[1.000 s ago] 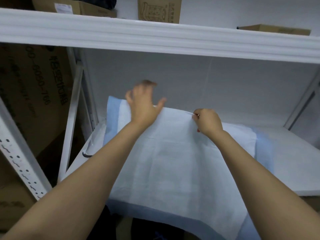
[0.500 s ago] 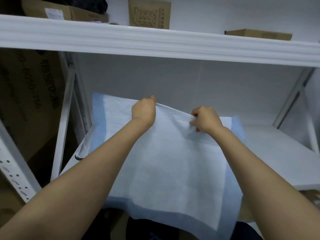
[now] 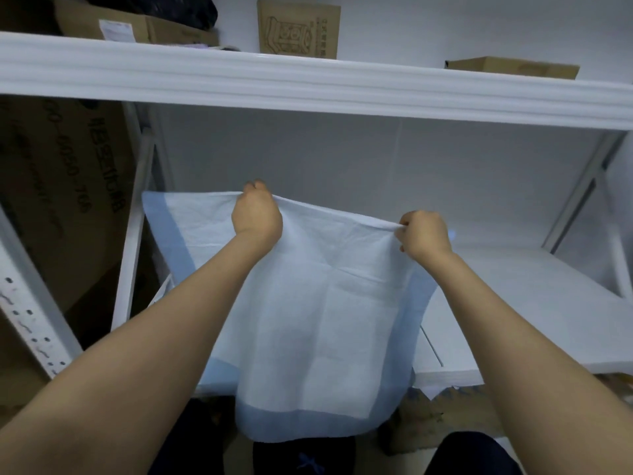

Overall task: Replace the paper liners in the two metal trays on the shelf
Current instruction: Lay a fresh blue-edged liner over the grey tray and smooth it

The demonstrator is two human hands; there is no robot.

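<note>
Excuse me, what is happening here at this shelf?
A person holds up a white paper liner with a blue border by its far edge. The left-hand grip and right-hand grip both clasp that edge. The sheet's near end hangs over the front of the white lower shelf. Brown cardboard boxes stand on the shelf above.

White shelf [image 3: 548, 303] bears a blue-edged liner [image 3: 308, 320] overhanging its front.

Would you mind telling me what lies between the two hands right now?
In the head view, only the raised top edge of the paper liner spans from the left hand to the right hand; both hands grip it.
</note>
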